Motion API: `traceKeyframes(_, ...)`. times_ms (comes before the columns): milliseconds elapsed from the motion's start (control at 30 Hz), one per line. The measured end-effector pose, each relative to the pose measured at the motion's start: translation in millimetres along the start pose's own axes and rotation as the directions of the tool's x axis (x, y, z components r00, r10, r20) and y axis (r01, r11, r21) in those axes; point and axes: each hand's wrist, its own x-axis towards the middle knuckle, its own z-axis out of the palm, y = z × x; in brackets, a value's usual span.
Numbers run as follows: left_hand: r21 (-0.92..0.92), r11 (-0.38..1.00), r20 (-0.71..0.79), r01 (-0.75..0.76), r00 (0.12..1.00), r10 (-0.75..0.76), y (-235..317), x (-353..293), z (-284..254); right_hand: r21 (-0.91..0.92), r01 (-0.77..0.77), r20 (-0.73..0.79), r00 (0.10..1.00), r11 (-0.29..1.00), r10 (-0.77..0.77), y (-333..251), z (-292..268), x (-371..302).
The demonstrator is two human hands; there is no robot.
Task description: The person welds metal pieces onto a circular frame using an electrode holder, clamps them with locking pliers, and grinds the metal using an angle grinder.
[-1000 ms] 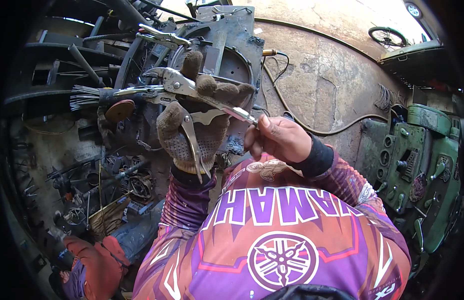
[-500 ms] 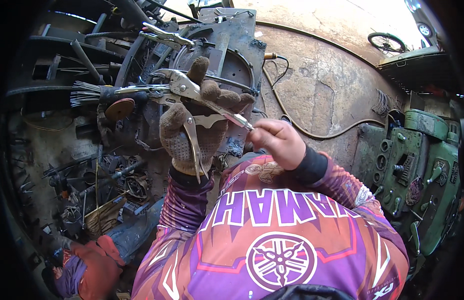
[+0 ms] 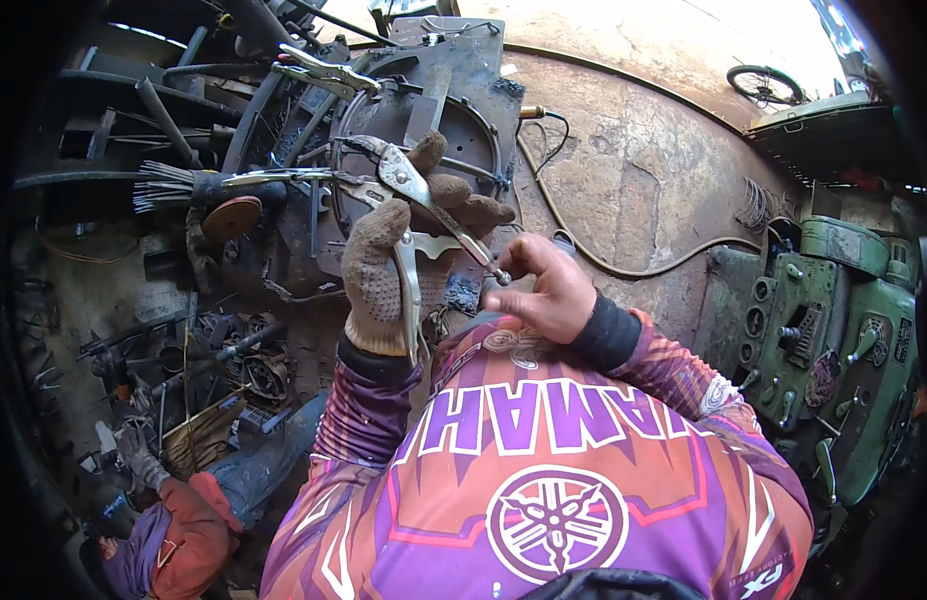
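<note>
My left hand, in a brown dotted work glove, is closed round a pair of metal locking pliers. Their jaws point up and left over the workbench, and the handles spread apart around the palm. My bare right hand is at the adjusting screw on the handle end. Its thumb and forefinger stand apart on either side of the screw's round tip; I cannot tell whether they touch it. Behind the gloved hand lies a round metal ring frame on the bench.
More locking pliers grip the ring's far left edge. Thin rods stick out of a dark holder beside a brown disc. A hose crosses the floor to a green machine. At lower left another person works among scrap metal.
My right thumb and forefinger have parted from their pinch on the screw, baring its tip. The pliers and my left hand have shifted slightly right. The other person's gloved hand shows more clearly.
</note>
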Motion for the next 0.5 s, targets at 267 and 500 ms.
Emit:
traceKeyframes(267, 0.817, 0.409, -0.462, 0.408, 0.886, 0.040, -23.6, 11.7, 17.4, 0.628, -0.401, 0.411, 0.899, 0.667, 0.154, -23.5, 18.4, 1.5)
traceKeyframes(500, 0.898, 0.256, -0.392, 0.359, 0.915, 0.092, -23.9, -4.6, 4.3, 0.756, -0.593, 0.601, 0.796, 0.279, 0.064, -27.6, 14.6, 3.8)
